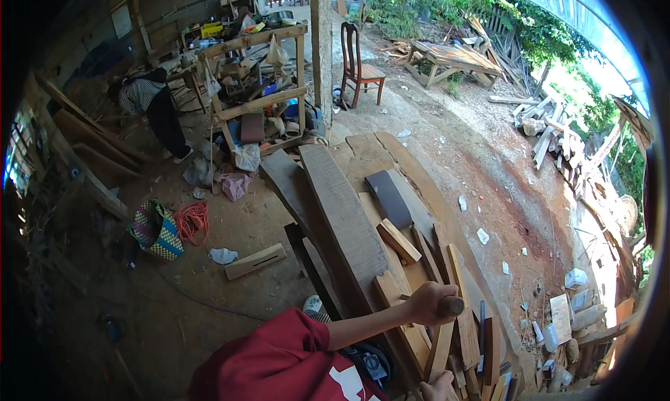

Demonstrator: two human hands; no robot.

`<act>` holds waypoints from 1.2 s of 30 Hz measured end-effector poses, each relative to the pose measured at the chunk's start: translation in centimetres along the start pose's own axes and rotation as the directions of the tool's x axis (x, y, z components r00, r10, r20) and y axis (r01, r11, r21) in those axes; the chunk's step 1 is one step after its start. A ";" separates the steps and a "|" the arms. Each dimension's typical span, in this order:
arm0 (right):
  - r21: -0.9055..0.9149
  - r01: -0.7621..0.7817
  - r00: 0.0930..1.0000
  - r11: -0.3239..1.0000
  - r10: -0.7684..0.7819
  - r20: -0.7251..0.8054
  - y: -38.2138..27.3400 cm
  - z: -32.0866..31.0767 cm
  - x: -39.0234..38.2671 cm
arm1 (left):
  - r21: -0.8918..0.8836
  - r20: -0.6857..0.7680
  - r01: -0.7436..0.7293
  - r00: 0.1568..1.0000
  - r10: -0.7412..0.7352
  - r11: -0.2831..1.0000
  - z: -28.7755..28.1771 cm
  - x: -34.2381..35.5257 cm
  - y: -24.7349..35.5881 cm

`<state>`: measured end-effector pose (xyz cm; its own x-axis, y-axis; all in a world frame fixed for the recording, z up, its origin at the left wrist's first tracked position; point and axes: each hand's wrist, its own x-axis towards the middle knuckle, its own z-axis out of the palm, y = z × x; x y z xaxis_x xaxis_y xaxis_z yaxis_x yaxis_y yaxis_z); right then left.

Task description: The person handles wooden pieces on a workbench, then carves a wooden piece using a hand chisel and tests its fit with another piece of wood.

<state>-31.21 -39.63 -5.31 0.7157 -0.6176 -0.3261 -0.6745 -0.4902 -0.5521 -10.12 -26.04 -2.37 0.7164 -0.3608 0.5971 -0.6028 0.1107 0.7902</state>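
My left hand (430, 304) comes across from the lower left in a red sleeve, its fingers wrapped round a dark round-ended wooden handle (451, 306). What the handle belongs to is hidden. Just below it stands a pale wooden strip (440, 348). My right hand (438, 388) shows at the lower edge, closed round the strip's lower end and partly cut off by the frame. Several loose wood pieces (466, 324) lie about both hands. A long thick grey-brown plank (343, 216) runs away on their left, and a dark flat board (389, 199) lies beyond them.
At far left a person (150, 104) in a striped top bends over. A checkered basket (156, 231), an orange cord (192, 223) and a slotted wood piece (255, 261) lie on the floor. A post (322, 52) and a wooden chair (359, 69) stand ahead; scrap wood (551, 132) lines the right.
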 end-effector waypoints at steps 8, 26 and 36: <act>-0.408 -0.202 0.973 0.890 0.135 -0.188 -0.5 5.5 0.7 | -0.199 0.141 0.024 0.990 0.004 0.980 -2.5 0.0 -1.2; -0.438 -0.041 0.878 0.898 -0.177 -0.444 3.1 7.9 1.5 | 0.209 -0.163 0.367 0.927 -0.338 0.907 -10.7 -6.8 1.8; -0.362 0.187 0.853 0.913 -0.334 -0.402 4.9 7.3 2.6 | -0.079 -0.326 0.286 0.898 -0.296 0.955 -8.0 -9.1 3.5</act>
<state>-31.33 -39.22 -14.47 0.7624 -0.6104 0.2147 -0.5480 -0.7855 -0.2876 -15.90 -14.94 -3.96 0.9362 -0.0544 0.3471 -0.3428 0.0754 0.9364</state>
